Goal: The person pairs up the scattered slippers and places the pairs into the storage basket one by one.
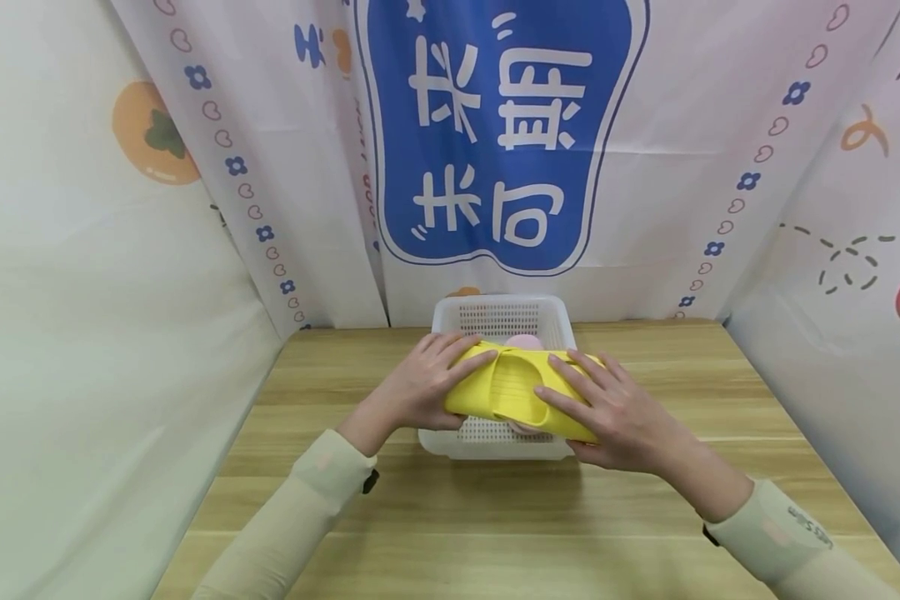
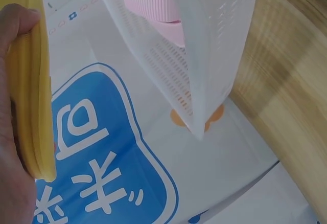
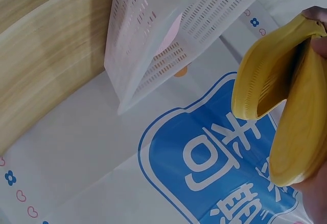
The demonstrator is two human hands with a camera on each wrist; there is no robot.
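Over a white basket, both hands hold a yellow slipper (image 1: 480,392), whose oval opening shows a ridged inside. Its left end is gripped by my left hand (image 1: 423,383), fingers across the top and thumb below. At the other end my right hand (image 1: 615,412) grips it with fingers spread over the surface. In the right wrist view, the slipper (image 3: 301,127) shows a rounded end and a gap between two layers; whether a second slipper is there I cannot tell. The perforated basket (image 1: 510,452) stands on the table, partly hidden by the slipper.
A pink ridged item (image 2: 150,1) lies in the basket. The wood-grain table (image 1: 495,533) has printed white cloth (image 1: 307,208) hanging behind it and at both sides. A large blue panel with white characters (image 1: 495,133) decorates the back cloth.
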